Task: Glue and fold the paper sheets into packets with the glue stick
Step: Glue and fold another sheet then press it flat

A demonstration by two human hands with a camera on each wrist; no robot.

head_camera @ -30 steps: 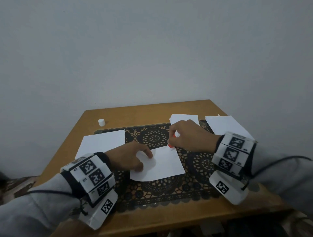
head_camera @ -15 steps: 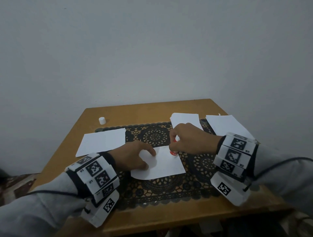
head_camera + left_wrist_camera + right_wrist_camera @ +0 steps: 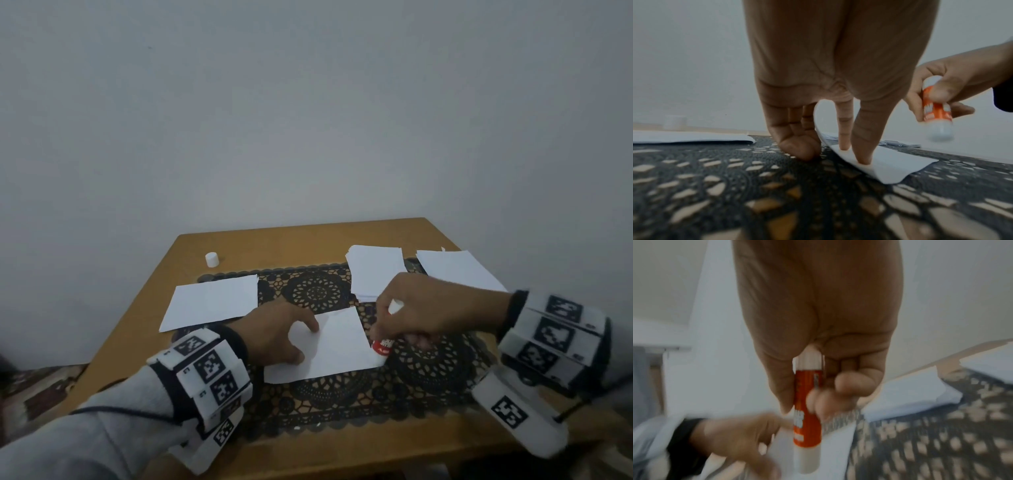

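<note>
Right hand (image 3: 435,311) has its fingers curled round the orange glue stick (image 3: 807,417), tip pointing down at the right edge of the middle paper sheet (image 3: 337,346) — can't tell if it's actually touching. Left hand (image 3: 274,337) is spread out, straight fingertips (image 3: 863,155) pressing that sheet flat on the black lace mat (image 3: 435,373). Further out on the wooden table (image 3: 260,248) — another sheet (image 3: 212,301) on the left, two paper stacks (image 3: 375,270) at the back right, and a small white cap (image 3: 212,259).

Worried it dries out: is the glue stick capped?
Uncapped: glue stick has its bare tip down at the sheet; white cap stands apart.
</note>
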